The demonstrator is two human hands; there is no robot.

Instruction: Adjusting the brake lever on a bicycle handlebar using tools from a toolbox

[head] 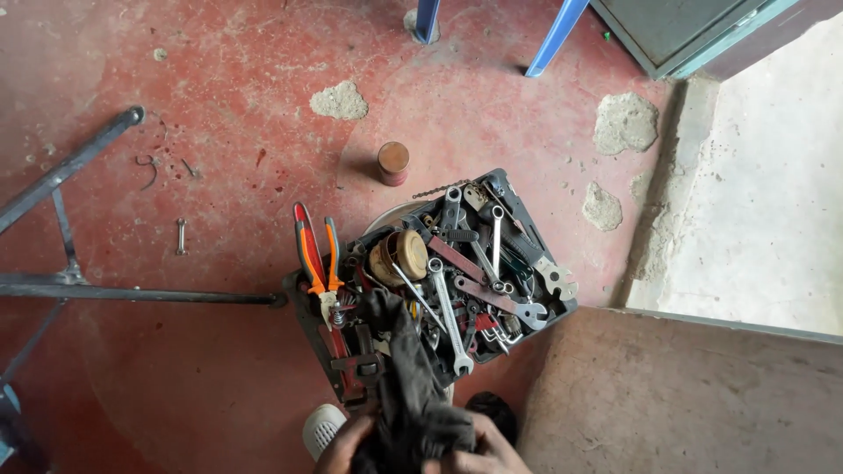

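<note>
1 small round rusty-brown tin (393, 162), perhaps lidded, on floor.

black rag (413, 395) | crumpled, draped off toolbox edge | gripped at lower end

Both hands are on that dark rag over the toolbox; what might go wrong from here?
1. The dark crumpled cloth, gripped by the left hand and right hand, drapes over the black open toolbox; pulling it may snag loose tools.
2. The long silver spanner lies beside the cloth and might get dragged out.
3. The orange-handled pliers overhang the box edge and may fall.
</note>
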